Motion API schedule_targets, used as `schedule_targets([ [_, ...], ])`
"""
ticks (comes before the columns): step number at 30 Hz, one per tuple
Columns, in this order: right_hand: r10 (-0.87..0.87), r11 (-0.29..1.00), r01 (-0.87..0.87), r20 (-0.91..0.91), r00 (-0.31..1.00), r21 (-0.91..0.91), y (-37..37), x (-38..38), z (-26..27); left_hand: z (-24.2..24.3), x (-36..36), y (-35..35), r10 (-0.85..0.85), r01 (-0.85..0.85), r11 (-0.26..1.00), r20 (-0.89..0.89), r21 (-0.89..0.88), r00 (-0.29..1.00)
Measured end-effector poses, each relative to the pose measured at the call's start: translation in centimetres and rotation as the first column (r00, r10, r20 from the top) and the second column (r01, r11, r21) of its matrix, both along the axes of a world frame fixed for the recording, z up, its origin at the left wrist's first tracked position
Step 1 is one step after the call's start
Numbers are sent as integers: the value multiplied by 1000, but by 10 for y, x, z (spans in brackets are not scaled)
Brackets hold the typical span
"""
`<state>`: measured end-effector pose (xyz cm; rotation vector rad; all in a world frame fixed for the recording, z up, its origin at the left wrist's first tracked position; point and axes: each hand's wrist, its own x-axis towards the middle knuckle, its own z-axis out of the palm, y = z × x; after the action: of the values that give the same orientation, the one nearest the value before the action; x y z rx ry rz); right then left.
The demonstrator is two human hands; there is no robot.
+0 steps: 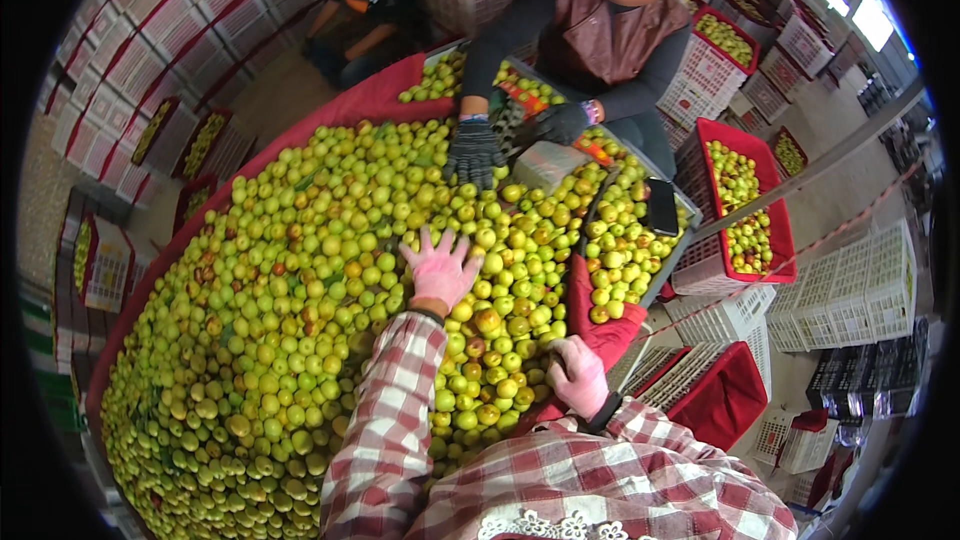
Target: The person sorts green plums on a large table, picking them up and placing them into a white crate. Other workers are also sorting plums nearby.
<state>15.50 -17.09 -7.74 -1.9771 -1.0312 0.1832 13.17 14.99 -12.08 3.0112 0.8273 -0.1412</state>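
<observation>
A broad heap of yellow-green jujubes [315,240], some with brown patches, lies before me on a table edged with red cloth [300,139]. My left hand [441,266], in a pink glove, rests on the heap with its fingers spread and nothing in its grasp. To the right, my right hand [577,376], also in a pink glove, is curled at the edge of the fruit beside a red cloth fold [589,307]. Its fingertips are turned away from view, so whether it holds a jujube cannot be told.
Opposite me, a co-worker's gloved hand [474,154] reaches into the fruit. Near it lie a wrapped block [547,165] and a phone [661,207]. A metal bar [810,165] slants in at right, above a red-lined crate [776,232]. Crate stacks [187,15] stand behind.
</observation>
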Motion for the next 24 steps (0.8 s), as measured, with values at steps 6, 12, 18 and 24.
schedule_targets([
  [6,24,998,-27,51,998,59,-1,-2,-3,31,-39,-40,-110,119,937,45,-328,993],
  [12,6,999,-9,55,998,53,-6,-3,-6,81,-153,-49,241,-101,917,335,-386,911],
  [18,59,997,-62,57,997,51,-5,-2,-5,92,-275,-90,576,-574,817,-25,52,817],
  [24,76,997,-76,20,997,-8,-6,-3,-7,84,-272,-128,490,-490,872,-24,26,871],
])
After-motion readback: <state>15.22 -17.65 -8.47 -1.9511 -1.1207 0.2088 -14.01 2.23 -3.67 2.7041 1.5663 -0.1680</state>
